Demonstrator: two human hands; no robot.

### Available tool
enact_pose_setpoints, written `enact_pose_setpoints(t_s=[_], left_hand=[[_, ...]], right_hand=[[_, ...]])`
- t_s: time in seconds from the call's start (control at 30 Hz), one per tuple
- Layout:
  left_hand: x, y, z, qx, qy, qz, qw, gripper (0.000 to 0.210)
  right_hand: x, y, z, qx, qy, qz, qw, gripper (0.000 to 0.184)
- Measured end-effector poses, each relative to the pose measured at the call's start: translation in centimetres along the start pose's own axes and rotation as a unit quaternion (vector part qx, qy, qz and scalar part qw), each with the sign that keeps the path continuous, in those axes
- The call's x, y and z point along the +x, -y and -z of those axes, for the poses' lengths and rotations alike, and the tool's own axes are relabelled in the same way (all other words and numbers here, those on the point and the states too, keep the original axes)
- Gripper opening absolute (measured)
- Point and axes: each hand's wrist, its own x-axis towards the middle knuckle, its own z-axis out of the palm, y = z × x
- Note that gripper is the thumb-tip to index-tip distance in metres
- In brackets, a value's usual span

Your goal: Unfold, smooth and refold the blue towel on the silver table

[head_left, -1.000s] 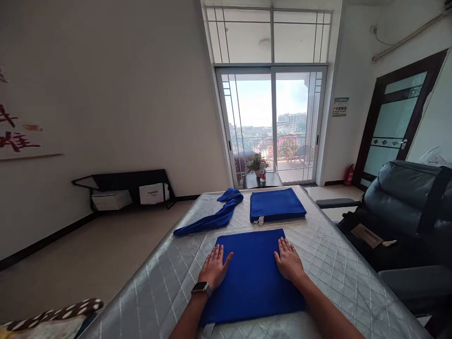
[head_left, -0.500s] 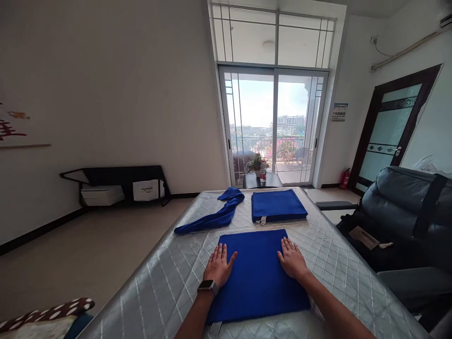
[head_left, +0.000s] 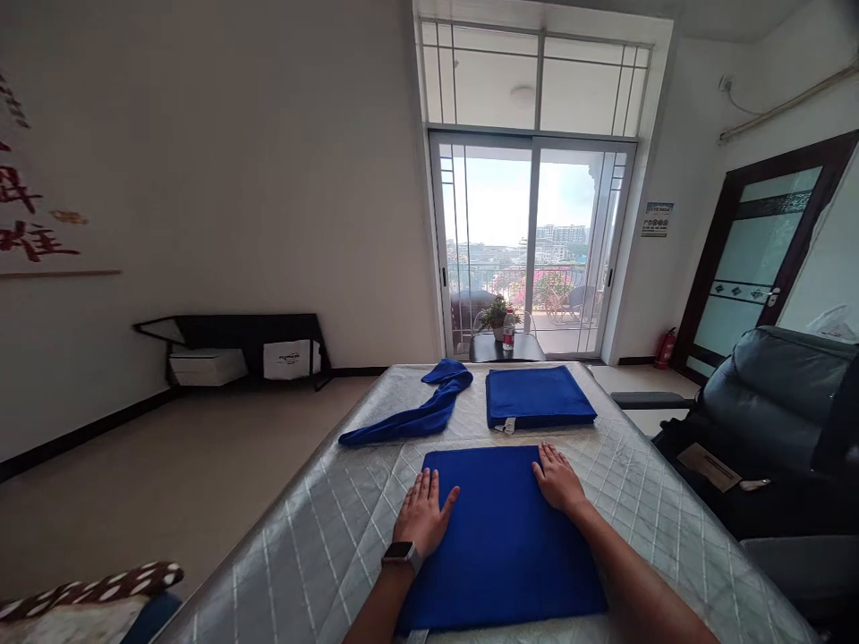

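Observation:
A folded blue towel lies flat on the silver quilted bed cover, close in front of me. My left hand rests palm down on its left edge, fingers stretched out and thumb apart. On the towel's far right corner lies my right hand, also flat with its fingers extended. Neither hand grips anything. Beyond the hands, a folded stack of blue towels with a white tag sits at the far right. A loose, twisted blue cloth is stretched out left of that stack.
A dark armchair stands to the right, holding a black bag and a brown card. Past the far edge is a small black table with a plant and a bottle. A low black rack holds boxes by the left wall.
The view has turned slightly left, so things appear shifted right and a little lower. Both hands stay flat on the folded towel, in nearly the same places.

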Motion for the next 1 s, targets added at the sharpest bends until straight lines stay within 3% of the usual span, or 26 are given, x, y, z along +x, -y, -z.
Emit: enact_pose_setpoints(t_s=[0.2,0.4,0.5,0.6,0.7,0.8,0.87,1.0], left_hand=[[0.6,0.5,-0.6,0.000,-0.009,0.015,1.000,0.085],[0.2,0.4,0.7,0.002,-0.016,0.066,0.998,0.085],[-0.6,-2.8,0.7,-0.013,-0.039,-0.020,0.999,0.082],[-0.8,-8.0,0.1,-0.047,-0.038,-0.136,0.989,0.072],[0.6,-13.7,-0.5,-0.076,-0.032,-0.200,0.976,0.065],[3.1,-18.3,-0.9,-0.089,-0.008,-0.215,0.973,0.064],[4.7,-20.2,-1.3,-0.087,0.008,-0.206,0.975,0.067],[5.9,-20.5,-2.4,-0.073,0.021,-0.185,0.980,0.073]], right_hand=[[0.2,-0.5,-0.4,0.004,-0.008,0.003,1.000,0.065],[0.3,-1.0,-0.8,0.023,-0.020,0.009,0.999,0.065],[0.2,-1.1,-0.9,0.031,-0.023,0.010,0.999,0.065],[0.1,-1.2,-0.7,0.041,-0.024,0.012,0.999,0.065],[0.0,-1.3,-0.6,0.039,-0.026,0.015,0.999,0.065],[-0.1,-1.6,-0.8,0.026,-0.028,0.029,0.999,0.062],[0.0,-1.8,-1.1,0.018,-0.029,0.041,0.999,0.062],[0.4,-1.9,-1.5,0.015,-0.029,0.038,0.999,0.061]])
